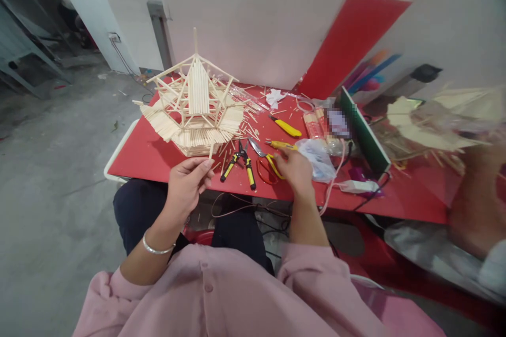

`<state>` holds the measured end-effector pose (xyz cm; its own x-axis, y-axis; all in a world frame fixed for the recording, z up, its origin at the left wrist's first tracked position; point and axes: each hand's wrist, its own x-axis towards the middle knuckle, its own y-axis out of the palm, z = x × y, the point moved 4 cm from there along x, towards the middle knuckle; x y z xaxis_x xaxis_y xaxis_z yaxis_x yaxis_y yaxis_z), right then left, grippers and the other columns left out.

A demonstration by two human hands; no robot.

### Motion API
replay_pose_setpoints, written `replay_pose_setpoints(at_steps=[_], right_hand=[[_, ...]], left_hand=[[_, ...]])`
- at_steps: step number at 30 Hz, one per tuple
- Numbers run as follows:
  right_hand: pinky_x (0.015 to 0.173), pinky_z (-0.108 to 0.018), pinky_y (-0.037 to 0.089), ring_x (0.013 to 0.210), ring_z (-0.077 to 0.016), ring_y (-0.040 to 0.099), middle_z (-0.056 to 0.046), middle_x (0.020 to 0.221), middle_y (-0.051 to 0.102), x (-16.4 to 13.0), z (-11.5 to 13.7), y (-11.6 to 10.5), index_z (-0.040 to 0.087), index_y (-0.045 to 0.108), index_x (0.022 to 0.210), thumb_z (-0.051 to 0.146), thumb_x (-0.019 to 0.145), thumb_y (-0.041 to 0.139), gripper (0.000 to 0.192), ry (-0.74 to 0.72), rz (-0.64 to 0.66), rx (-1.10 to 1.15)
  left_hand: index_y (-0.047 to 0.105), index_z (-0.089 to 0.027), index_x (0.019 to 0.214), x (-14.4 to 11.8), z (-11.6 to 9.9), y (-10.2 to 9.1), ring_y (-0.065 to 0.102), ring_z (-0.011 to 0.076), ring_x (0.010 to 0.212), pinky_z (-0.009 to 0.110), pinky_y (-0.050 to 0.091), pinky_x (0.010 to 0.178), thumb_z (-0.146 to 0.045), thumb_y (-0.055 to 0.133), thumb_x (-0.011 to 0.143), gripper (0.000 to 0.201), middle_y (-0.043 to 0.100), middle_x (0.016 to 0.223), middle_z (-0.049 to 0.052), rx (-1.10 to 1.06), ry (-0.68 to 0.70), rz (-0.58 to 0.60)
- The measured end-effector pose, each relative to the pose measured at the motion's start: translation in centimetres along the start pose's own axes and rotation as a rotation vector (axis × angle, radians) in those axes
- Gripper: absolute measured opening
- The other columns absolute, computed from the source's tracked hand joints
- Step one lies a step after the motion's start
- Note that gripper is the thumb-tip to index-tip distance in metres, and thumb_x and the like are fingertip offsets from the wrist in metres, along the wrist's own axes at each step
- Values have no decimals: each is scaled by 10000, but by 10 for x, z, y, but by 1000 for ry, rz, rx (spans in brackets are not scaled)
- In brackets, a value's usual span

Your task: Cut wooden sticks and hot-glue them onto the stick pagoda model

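My left hand (188, 181) pinches a short, thin wooden stick (211, 151) upright, just in front of a pagoda-like model (198, 89) built of pale wooden sticks. My right hand (294, 168) is curled at a yellow tool with a narrow tip, seemingly a hot glue gun (281, 145); its handle is hidden by the hand. Right beside those fingers lie scissors (261, 155) with red and yellow handles, partly covered. Between my hands rest black-and-yellow pliers (242, 163), their handles spread. Behind them is a yellow utility knife (288, 127).
Loose sticks (249, 129) litter the red tabletop (138, 150). A plastic bag (317, 160), red-patterned packs (314, 125) and a green upright board (366, 129) stand to the right. Beyond the board, a co-worker's arm (472, 195) is blurred. Cables (272, 221) hang below the table.
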<state>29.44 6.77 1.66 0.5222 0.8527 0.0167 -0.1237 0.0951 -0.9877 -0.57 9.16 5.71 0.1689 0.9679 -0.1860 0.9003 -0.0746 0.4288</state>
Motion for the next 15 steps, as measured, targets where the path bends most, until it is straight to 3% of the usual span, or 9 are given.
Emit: replay_pose_setpoints(at_steps=[3,6,11,15], right_hand=[[852,-362,467,1086,-287,625,-159,1187,676,48,-9,-21,184,654,1212,346,865,476,422,71,46,-56],[811,-417,477,1004,-357,654,-244,1036,703,78,-20,-20,95,735,999,290,710,647,360,170,150,-101],[732,-426,477,935,-384,667,-286,997,695,64,-40,10,68,730,942,384,718,626,401,256,193,-63],[629,-304,451,806,-271,689,-162,814,729,51,-55,24,152,729,818,410,765,561,313,190,228,90]], left_hand=[[716,-142,716,-1,-6,-2,491,51,363,128,270,310,-271,829,605,205,598,477,-18,10,34,-45],[711,-153,698,-1,-11,-4,451,44,357,130,255,310,-273,836,580,210,543,441,-46,-14,92,-103],[702,-159,660,5,-13,-1,380,28,356,140,231,316,-271,842,568,201,491,426,-64,-58,138,-128],[685,-152,656,12,-25,2,355,18,350,146,223,322,-280,839,567,218,467,433,-75,-93,189,-105]])
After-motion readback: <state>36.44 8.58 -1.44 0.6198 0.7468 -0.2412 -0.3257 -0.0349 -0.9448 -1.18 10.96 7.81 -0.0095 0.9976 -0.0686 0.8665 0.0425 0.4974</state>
